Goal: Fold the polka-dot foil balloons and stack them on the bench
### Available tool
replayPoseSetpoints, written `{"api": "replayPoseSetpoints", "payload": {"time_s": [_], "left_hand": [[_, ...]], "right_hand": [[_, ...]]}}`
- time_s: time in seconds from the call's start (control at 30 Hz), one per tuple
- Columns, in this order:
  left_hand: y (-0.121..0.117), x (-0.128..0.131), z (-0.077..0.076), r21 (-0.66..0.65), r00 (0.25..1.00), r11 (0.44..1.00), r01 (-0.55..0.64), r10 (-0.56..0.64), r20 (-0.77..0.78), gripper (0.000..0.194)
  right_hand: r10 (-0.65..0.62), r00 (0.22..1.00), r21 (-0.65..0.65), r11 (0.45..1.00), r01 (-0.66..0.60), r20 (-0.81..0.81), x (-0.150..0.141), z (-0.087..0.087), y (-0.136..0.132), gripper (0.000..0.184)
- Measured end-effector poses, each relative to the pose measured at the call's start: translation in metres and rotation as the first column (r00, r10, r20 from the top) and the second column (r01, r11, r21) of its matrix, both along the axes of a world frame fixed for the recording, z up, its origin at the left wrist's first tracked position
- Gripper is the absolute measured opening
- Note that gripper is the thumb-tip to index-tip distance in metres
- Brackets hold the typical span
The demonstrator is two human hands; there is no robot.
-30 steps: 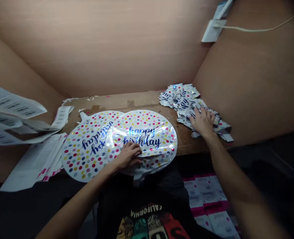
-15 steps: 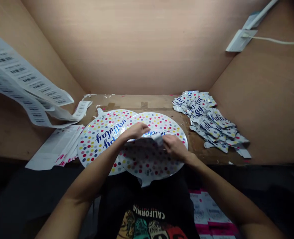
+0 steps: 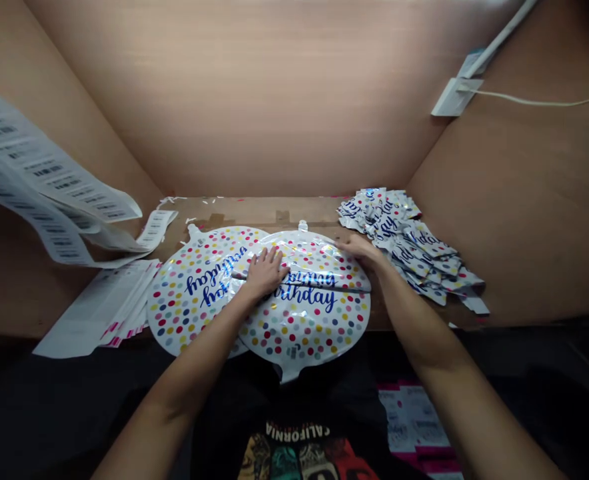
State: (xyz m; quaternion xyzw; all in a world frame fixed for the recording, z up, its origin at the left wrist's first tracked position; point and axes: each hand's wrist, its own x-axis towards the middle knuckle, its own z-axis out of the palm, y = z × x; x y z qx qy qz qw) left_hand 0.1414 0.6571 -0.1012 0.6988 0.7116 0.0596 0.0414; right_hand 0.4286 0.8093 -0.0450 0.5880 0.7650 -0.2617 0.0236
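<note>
Two round white foil balloons with coloured dots and blue "birthday" lettering lie flat and overlapping in front of me. The right balloon [image 3: 304, 327] lies over the edge of the left balloon [image 3: 174, 313]. A dark crease or edge line runs across the right balloon's middle, and its neck points towards me. My left hand [image 3: 266, 271] rests on it with fingers spread. At its upper right rim is my right hand [image 3: 363, 251], fingers reaching left along the foil, the fingertips only partly visible. Just beyond that hand lies a heap of folded foil balloons [image 3: 419, 257].
Strips of barcode labels [image 3: 54, 170] hang at the left, above a fanned stack of white sleeves [image 3: 89, 307] with pink edges. Board walls [image 3: 274, 100] enclose the table. A power strip [image 3: 457, 97] with a cable is mounted at the upper right. Pink-and-white packets [image 3: 414, 420] lie below the table edge.
The lifted foil of the right balloon now lies down, showing its lettering. My left hand has flattened onto it, and my right hand has moved up to the far right rim.
</note>
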Motion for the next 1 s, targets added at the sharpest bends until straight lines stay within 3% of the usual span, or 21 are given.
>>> {"api": "replayPoseSetpoints", "payload": {"time_s": [0.13, 0.3, 0.4, 0.5, 0.57, 0.67, 0.77, 0.9, 1.0], "left_hand": [[-0.005, -0.003, -0.015, 0.039, 1.0, 0.999, -0.009, 0.009, 0.004, 0.072], [0.002, -0.003, -0.013, 0.043, 0.988, 0.988, -0.149, 0.148, 0.03, 0.08], [0.005, -0.01, -0.009, 0.014, 0.97, 0.971, -0.237, 0.236, 0.051, 0.082], [0.01, -0.012, -0.002, -0.032, 0.955, 0.96, -0.278, 0.279, 0.097, 0.081], [0.016, -0.005, 0.006, -0.031, 0.963, 0.971, -0.235, 0.237, 0.131, 0.078], [0.034, 0.02, 0.02, -0.053, 0.984, 0.995, -0.08, 0.087, 0.156, 0.084], [0.054, 0.049, 0.033, -0.225, 0.984, 0.974, -0.017, 0.057, 0.172, 0.088], [0.067, 0.062, 0.045, -0.381, 0.951, 0.922, 0.067, 0.056, 0.303, 0.043], [0.063, 0.054, 0.052, -0.361, 0.923, 0.918, 0.166, -0.015, 0.385, 0.033]], "right_hand": [[-0.081, 0.995, 0.032, 0.996, 0.079, 0.059, 0.023, -0.018, -0.044, 0.045], [-0.249, 0.955, 0.37, 0.913, 0.174, 0.164, 0.029, -0.034, -0.081, 0.051], [-0.346, 0.906, 0.422, 0.879, 0.222, 0.244, 0.07, -0.039, -0.097, 0.05], [-0.34, 0.897, 0.447, 0.874, 0.191, 0.282, 0.112, -0.046, -0.126, 0.05], [-0.312, 0.902, 0.454, 0.878, 0.153, 0.298, 0.125, -0.051, -0.147, 0.048], [-0.308, 0.907, 0.467, 0.872, 0.147, 0.289, 0.124, -0.057, -0.17, 0.044], [-0.316, 0.922, 0.474, 0.862, 0.179, 0.226, 0.119, -0.062, -0.178, 0.041], [-0.292, 0.947, 0.564, 0.809, 0.169, 0.135, 0.123, -0.061, -0.175, 0.036], [-0.141, 0.99, 0.674, 0.73, 0.113, -0.014, 0.124, -0.052, -0.154, 0.042]]}}
